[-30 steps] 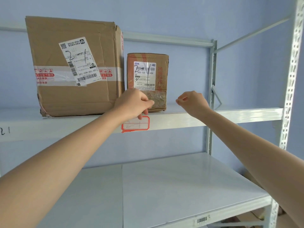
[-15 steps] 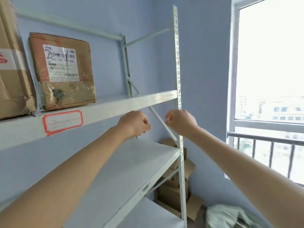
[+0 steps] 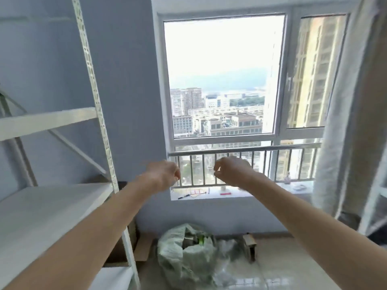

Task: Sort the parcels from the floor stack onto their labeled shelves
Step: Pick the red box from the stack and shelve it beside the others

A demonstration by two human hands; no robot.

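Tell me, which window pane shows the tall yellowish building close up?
The narrow right pane; the wide left pane shows sky and distant city blocks instead.

Counted: 2 hands, left [image 3: 162, 174] & right [image 3: 231, 171], both empty. 1 shelf unit [image 3: 100, 114], 2 shelves visible. 1 window [image 3: 224, 76]. 1 plastic bag [image 3: 184, 256] on floor. 1 curtain [image 3: 354, 101].

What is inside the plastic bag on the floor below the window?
Through the open top of the plastic bag, something dark with a green and white patch shows; blur prevents identifying it. The crumpled translucent plastic hides the rest of the contents.
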